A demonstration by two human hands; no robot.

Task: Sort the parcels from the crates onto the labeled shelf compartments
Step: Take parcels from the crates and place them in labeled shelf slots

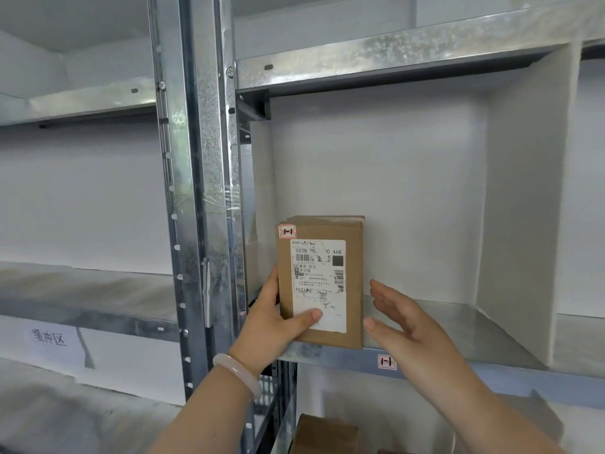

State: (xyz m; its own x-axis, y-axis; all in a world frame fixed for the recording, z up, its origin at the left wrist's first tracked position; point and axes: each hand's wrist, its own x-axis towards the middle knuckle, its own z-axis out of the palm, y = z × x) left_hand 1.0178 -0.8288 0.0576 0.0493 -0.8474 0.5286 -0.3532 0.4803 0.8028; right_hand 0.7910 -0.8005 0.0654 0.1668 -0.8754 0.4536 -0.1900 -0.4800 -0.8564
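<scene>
**At compartment 1-1: parcel upright at the front edge**

Between both hands, a cardboard parcel (320, 283) stands upright on the shelf (458, 326). Its waybill reads "502B … A68"; its corner sticker and the shelf-edge tag (387, 362) both read "1-1". Left hand (278, 317) grips its left side, thumb across the waybill. Right hand (402, 317) is open, just beside it. Rightward, bare shelf reaches a white divider (523, 198).

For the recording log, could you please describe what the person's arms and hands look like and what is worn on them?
Both forearms are bare, with no sleeves or gloves in view. The left hand has a smooth, pale, translucent bangle round its wrist. The right hand shows no ring, watch or band. Fingernails are short and unpainted.
</scene>
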